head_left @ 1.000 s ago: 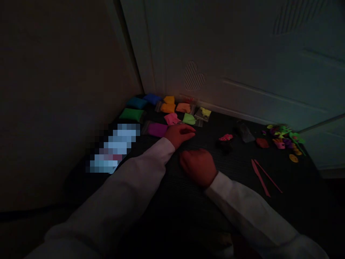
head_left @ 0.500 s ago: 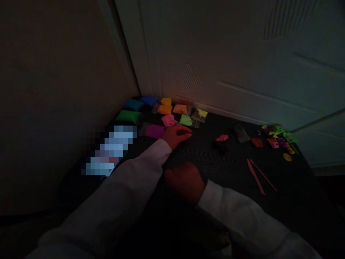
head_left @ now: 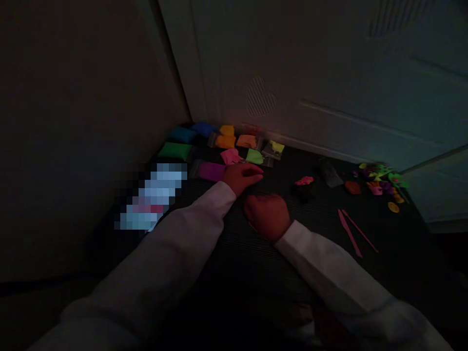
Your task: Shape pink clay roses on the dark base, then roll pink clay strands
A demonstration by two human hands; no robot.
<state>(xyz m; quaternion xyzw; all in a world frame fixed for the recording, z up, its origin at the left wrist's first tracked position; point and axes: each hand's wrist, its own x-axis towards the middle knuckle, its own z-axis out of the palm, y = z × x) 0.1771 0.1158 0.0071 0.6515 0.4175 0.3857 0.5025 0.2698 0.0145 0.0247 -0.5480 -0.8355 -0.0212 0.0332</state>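
Note:
My left hand rests low over the dark table beside a packet of purple clay. Its thumb and fingers curve toward each other in a pinch, and whatever may sit between the tips is too dark to make out. Nearer to me and to the right, my right hand is closed in a loose fist, slightly blurred, its inner side hidden. Just behind the left hand lie pink clay and a light green clay packet. A small pink-topped dark piece stands right of both hands.
Blue, green and orange clay packets line the back left. A lit, pixelated screen lies left. To the right are pink modelling tools, a clear bag, a reddish lump and colourful small pieces.
My right hand has moved forward and to the right, closer to the left hand, still closed. The left hand keeps its place and pose; the view has shifted slightly.

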